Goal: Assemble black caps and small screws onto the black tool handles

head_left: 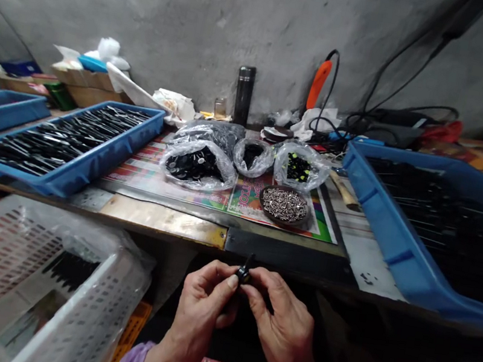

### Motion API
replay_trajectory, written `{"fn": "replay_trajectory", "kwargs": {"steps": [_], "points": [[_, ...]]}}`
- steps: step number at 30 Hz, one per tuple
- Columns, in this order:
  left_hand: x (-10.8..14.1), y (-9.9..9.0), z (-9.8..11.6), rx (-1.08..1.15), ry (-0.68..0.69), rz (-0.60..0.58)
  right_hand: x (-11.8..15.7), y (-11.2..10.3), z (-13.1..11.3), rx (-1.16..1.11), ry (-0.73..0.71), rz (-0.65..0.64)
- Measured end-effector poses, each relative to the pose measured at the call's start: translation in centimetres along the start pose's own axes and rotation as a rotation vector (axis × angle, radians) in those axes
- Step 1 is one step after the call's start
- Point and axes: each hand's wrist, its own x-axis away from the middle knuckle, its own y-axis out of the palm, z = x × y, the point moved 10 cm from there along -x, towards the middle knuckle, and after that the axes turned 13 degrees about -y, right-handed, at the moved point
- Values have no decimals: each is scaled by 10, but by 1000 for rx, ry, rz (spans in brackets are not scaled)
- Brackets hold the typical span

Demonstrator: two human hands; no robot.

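Between my two hands, just off the table's front edge, is a small black part (pixel 244 274) with a round body and a thin stem pointing up. My left hand (pixel 207 295) pinches it from the left with thumb and forefinger. From the right, the thumb and fingertips of my right hand (pixel 283 310) close on the same part. Its exact kind is too small to make out. On the table beyond lie a dish of small metal screws (pixel 284 205), a plastic bag of black round pieces (pixel 198 165), a smaller bag (pixel 252 155) and a bag of black and yellow-green pieces (pixel 301 167).
A blue tray (pixel 63 177) of long black pieces stands left, another blue tray (pixel 389 247) of dark pieces right. Below left is a white plastic basket (pixel 81 296) with black pieces inside. A dark flask (pixel 243 95) and an orange-handled tool (pixel 318 84) stand near the wall.
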Motion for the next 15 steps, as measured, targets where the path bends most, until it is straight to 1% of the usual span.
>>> {"fn": "replay_trajectory", "kwargs": {"steps": [3, 6, 9, 15], "points": [[-1, 0, 0, -4, 8, -10, -2, 1, 2, 13, 4, -7], [-1, 0, 0, -4, 17, -7, -3, 0, -2, 95, -46, 12], [0, -2, -1, -14, 11, 13, -2, 1, -5, 144, -75, 12], [0, -7, -1, -6, -2, 50, 0, 6, -5, 168, -104, 4]]}}
